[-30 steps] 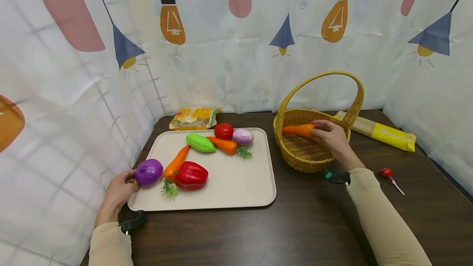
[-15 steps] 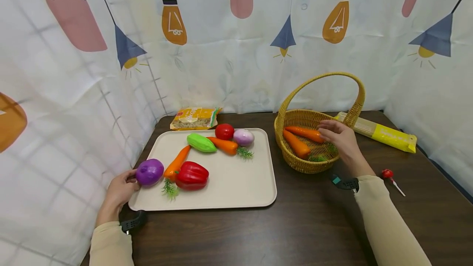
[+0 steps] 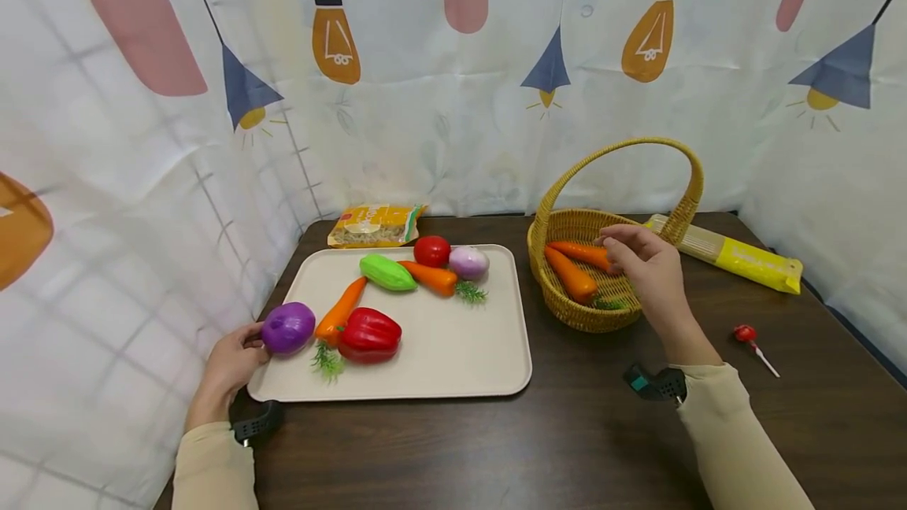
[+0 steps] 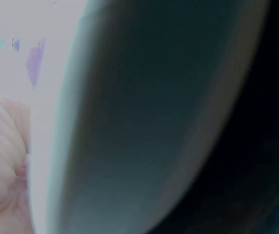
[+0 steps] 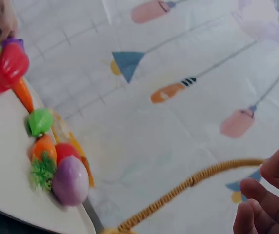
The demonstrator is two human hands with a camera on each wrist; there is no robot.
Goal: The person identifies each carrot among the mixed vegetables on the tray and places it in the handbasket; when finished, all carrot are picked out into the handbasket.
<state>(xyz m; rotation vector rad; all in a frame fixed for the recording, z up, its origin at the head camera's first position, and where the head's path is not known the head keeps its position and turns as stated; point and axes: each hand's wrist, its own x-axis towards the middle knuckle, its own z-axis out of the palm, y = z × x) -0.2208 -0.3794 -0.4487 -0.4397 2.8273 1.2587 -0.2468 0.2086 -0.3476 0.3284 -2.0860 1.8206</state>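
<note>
My left hand [image 3: 230, 364] is at the tray's left rim, its fingers beside a purple onion [image 3: 287, 328]; whether they grip onion or rim is hidden. The beige tray [image 3: 460, 360] also bears a red bell pepper [image 3: 370, 335], two carrots, a green vegetable [image 3: 388, 272], a tomato [image 3: 431, 251] and a pale purple onion [image 3: 468, 264]. Over the right side of a wicker basket [image 3: 588, 317] hovers my right hand [image 3: 655, 274], fingers loosely bent around nothing. Inside lie an orange carrot [image 3: 571, 277] and another carrot [image 3: 581, 253]. The left wrist view is mostly blocked by a blurred surface.
Behind the tray lies a yellow food packet [image 3: 375, 227]. A long yellow noodle packet [image 3: 754, 262] sits right of the basket, with a red lollipop [image 3: 745, 334] nearer. The basket's handle [image 3: 623, 143] arches high. A printed curtain encloses the dark table [image 3: 425, 455].
My right hand has let go of a carrot in the basket, drawn back to the right, then shifted slightly inward. The left hand has kept its place beside the purple onion.
</note>
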